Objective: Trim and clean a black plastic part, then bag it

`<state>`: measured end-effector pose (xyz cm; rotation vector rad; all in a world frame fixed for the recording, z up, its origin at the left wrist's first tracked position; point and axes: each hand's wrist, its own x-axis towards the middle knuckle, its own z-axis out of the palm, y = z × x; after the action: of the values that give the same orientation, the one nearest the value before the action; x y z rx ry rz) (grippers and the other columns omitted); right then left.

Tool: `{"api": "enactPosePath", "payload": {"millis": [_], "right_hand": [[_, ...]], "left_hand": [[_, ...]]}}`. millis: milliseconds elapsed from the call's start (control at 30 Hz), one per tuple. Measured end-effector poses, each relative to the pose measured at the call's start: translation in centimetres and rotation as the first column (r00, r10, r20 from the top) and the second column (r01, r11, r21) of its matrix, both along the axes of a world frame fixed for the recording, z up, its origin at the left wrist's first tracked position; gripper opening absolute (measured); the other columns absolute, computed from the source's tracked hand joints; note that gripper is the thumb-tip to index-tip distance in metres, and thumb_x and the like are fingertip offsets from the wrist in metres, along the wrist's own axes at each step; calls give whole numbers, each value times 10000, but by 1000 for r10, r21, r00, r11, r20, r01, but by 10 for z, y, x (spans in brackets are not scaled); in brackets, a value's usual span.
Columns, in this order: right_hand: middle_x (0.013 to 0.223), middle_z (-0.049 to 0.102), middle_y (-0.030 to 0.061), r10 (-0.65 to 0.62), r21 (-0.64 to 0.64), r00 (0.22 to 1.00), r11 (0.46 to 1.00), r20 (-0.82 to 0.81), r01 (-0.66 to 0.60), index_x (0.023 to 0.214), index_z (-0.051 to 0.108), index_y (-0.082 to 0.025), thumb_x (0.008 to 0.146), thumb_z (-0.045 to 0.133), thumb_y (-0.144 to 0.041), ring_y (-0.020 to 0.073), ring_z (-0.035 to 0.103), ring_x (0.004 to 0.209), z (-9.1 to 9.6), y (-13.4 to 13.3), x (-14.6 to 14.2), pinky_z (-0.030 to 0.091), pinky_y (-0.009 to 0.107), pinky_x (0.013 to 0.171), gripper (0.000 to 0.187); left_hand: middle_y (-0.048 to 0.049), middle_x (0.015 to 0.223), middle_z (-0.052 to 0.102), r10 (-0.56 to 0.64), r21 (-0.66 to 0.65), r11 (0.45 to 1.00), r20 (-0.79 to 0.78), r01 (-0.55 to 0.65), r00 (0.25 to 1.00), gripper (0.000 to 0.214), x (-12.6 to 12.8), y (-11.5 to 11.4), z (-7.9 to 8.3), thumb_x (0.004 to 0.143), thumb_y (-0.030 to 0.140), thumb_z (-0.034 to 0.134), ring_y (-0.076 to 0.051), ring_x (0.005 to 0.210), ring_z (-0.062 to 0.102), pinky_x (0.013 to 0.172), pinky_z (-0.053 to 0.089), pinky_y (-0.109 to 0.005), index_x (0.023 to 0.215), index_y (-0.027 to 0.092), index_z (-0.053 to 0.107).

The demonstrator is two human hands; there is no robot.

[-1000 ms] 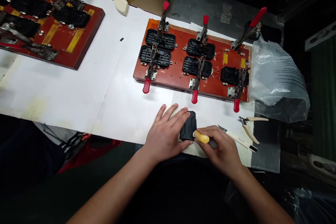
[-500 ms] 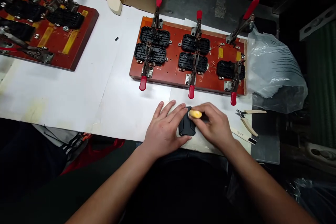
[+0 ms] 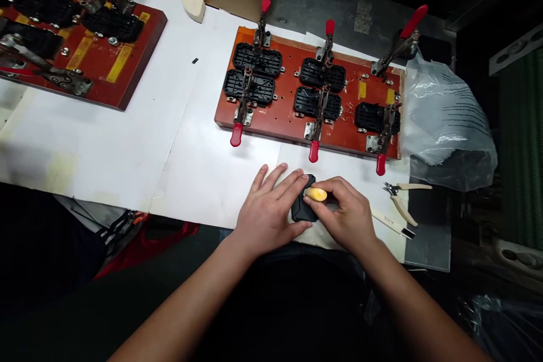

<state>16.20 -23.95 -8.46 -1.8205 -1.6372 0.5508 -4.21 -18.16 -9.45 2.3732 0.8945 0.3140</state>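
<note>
Yellow-ended tool [image 3: 317,194] has been shifted from the lower right corner of the black part [image 3: 304,214] up to its upper half since a second ago. Head view: tool is gripped between thumb and fingers of the right hand [image 3: 350,212]. Black part is held down on the white-covered desk [image 3: 127,147] by the left hand [image 3: 269,209], fingers spread and unclenched, fingertips and thumb at its left side. White-handled tool [image 3: 388,220] is partly hidden behind the right hand; cutters [image 3: 413,186] are laid just beyond. Five black parts are seated on the red-brown board [image 3: 285,116] ahead, under red-handled clamps.
</note>
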Motion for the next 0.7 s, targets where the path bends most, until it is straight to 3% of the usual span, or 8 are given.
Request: {"api": "enactPosePath", "payload": {"millis": [167,333,467,600,700], "right_hand": [[987,731,14,-65,-4,998,998,8,65,1034,679,-266,933,750,-311,177,705,836,2,3,-1,593,309,728,131],[955,714,11,-21,-36,1000,999,-4,21,1022,681,-266,941,736,-294,171,691,807,5,3,-4,581,310,724,102],[967,714,13,-92,-11,995,996,26,92,1005,670,-259,934,744,-310,174,688,807,5,5,-5,577,314,715,115],[957,713,15,-26,-37,1000,999,7,26,1011,674,-261,944,732,-320,179,687,818,3,7,1,575,318,729,106],[969,721,21,-134,18,987,991,85,133,1024,668,-253,933,750,-346,189,689,803,-1,8,11,580,336,733,155]], "left_hand": [[-15,1688,441,3,-1,1000,-13,-3,1000,868,0,0,0,885,525,747,-317,1612,286,1374,111,-573,1608,212,382],[-2,1687,443,2,-2,1000,-19,-2,1000,856,0,-1,1,891,535,737,-311,1613,281,1374,114,-569,1605,221,384],[-32,1682,451,3,-4,1000,-9,-3,1000,876,0,0,1,879,515,761,-329,1607,293,1369,119,-579,1608,207,383],[-31,1676,461,-1,5,1000,-5,1,1000,876,0,-1,1,880,525,759,-326,1604,299,1367,130,-581,1607,209,384],[-10,1686,444,7,14,1000,-27,-6,1000,885,0,-1,0,877,529,761,-311,1607,289,1373,118,-569,1607,211,376]]}}
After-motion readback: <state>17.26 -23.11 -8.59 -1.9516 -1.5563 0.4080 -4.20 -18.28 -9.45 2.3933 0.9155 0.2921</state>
